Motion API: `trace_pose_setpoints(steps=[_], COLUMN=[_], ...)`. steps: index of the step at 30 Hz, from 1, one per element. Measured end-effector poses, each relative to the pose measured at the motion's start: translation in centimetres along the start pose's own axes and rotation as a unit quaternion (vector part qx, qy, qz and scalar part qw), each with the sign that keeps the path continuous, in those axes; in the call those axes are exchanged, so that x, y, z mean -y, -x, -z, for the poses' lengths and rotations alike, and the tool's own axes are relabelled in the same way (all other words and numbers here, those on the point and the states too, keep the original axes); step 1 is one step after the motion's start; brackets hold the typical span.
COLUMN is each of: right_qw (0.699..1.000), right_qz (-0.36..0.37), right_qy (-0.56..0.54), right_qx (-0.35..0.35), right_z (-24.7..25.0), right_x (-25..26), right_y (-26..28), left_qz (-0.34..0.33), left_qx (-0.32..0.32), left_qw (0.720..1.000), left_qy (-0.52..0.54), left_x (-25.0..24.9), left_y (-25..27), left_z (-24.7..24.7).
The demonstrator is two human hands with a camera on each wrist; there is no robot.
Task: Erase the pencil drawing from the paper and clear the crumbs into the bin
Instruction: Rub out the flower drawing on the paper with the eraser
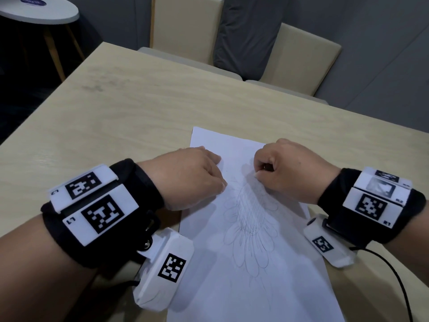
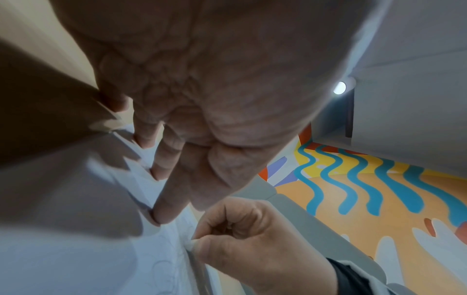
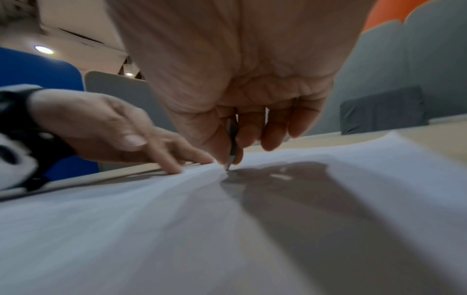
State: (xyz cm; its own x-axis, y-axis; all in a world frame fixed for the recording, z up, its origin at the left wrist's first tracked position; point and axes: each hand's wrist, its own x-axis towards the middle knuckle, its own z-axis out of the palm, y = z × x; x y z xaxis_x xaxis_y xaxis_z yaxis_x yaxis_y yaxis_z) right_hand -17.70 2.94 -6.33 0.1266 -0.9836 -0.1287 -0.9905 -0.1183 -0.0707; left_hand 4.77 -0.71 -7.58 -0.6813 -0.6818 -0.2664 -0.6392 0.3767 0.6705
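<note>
White paper (image 1: 243, 263) on wooden table (image 1: 116, 108), left hand (image 1: 185, 177) flat, right hand (image 1: 287, 173) pinching small eraser (image 2: 190, 244) (perhaps), beige chairs (image 1: 185, 26) beyond

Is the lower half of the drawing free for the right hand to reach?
Probably yes: the right hand works at the drawing top, and the left hand presses the paper beside it.

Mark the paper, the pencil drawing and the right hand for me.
paper (image 1: 267, 296), head view, bare near part of the sheet.
pencil drawing (image 1: 251, 226), head view, middle of the flower.
right hand (image 1: 287, 173), head view, back of the hand.
</note>
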Motion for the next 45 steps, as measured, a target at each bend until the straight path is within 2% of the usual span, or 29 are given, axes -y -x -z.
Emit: trace_pose_setpoints(steps=[3, 7, 11, 15, 19, 25, 29, 36, 41, 45], right_qw=[1.0, 1.0, 1.0, 1.0, 1.0, 0.999, 0.998, 1.0, 0.999, 1.0], right_qz=[0.026, -0.002, 0.025, -0.006, 0.021, -0.045, -0.059, 0.002, -0.039, -0.013], right_qy=[-0.012, -0.01, -0.014, -0.012, -0.017, 0.006, -0.009, -0.003, -0.017, -0.019], right_qx=[0.008, -0.002, 0.004, 0.002, 0.01, -0.018, -0.023, 0.019, -0.017, 0.01], right_z=[-0.6, 0.0, -0.6, -0.1, -0.6, 0.4, 0.3, 0.3, 0.4, 0.1], right_x=[0.8, 0.0, 0.6, 0.0, 0.6, -1.5, -1.7, -0.1, -1.3, -0.7], right_y=[0.5, 0.1, 0.4, 0.2, 0.4, -2.0, -2.7, -0.4, -1.5, -0.8], left_qz=[-0.002, -0.001, 0.001, 0.002, 0.001, -0.001, -0.004, 0.0, -0.004, -0.004], left_qx=[-0.002, -0.003, -0.002, -0.001, 0.0, 0.0, -0.002, -0.002, -0.004, -0.005], left_qw=[1.0, 1.0, 1.0, 1.0, 1.0, 1.0, 1.0, 1.0, 1.0, 1.0], left_qy=[0.0, -0.001, 0.008, 0.009, 0.005, -0.007, -0.013, -0.015, -0.014, -0.005], left_x=[0.1, 0.0, 0.2, 0.1, 0.1, -0.1, -0.1, -0.1, -0.3, 0.1], left_y=[-0.1, 0.0, -0.1, -0.1, -0.1, 0.1, 0.0, 0.0, 0.1, -0.1], left_z=[0.0, 0.0, 0.0, 0.0, 0.0, 0.1, 0.1, 0.0, 0.1, -0.1])
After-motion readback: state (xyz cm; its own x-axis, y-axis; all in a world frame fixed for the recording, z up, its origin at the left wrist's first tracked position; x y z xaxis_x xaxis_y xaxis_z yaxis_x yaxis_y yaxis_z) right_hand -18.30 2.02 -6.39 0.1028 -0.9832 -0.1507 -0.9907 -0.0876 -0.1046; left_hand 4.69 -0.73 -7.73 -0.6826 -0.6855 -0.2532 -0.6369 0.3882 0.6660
